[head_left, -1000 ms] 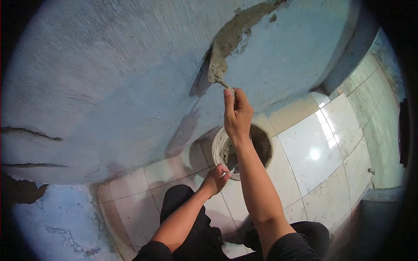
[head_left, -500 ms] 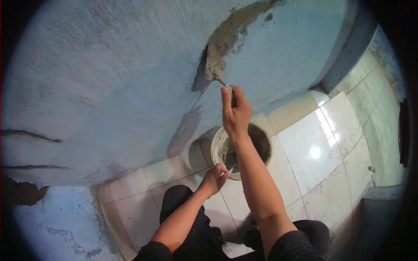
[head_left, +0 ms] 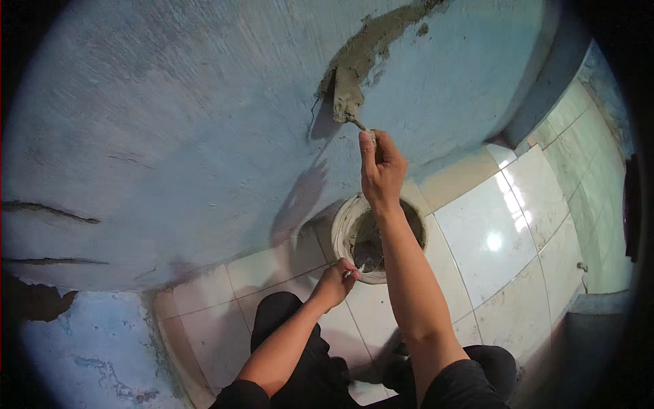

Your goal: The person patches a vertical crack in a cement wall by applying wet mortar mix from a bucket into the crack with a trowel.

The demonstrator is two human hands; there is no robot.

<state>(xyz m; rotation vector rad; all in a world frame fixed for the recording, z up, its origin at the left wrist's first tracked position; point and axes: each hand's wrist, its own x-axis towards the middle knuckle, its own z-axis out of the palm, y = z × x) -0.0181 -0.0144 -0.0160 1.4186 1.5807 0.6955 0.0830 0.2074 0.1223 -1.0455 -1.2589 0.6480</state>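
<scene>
My right hand (head_left: pixel 383 170) is closed around the handle of a small trowel (head_left: pixel 347 99) coated with grey mortar. The blade is tilted up against the blue wall at the lower end of a wet mortar strip (head_left: pixel 371 44). From beneath it a thin dark crack (head_left: pixel 314 119) runs down the wall. My left hand (head_left: pixel 334 283) is closed at the near left rim of a pale round bucket (head_left: pixel 340 232), pinching a thin whitish piece that I cannot make out. Dark grey mortar (head_left: pixel 368 249) lies inside the bucket, partly hidden behind my right forearm.
Two long open cracks (head_left: pixel 51 211) cross the wall at the left, above a broken dark hole (head_left: pixel 41 302). White floor tiles (head_left: pixel 484 235) surround the bucket. A raised ledge (head_left: pixel 545 75) bounds the wall on the right. My knees are close to the bucket.
My right hand and the trowel have moved slightly right, the blade now turned more upright. More of the crack shows under the mortar. The left hand stays at the bucket rim.
</scene>
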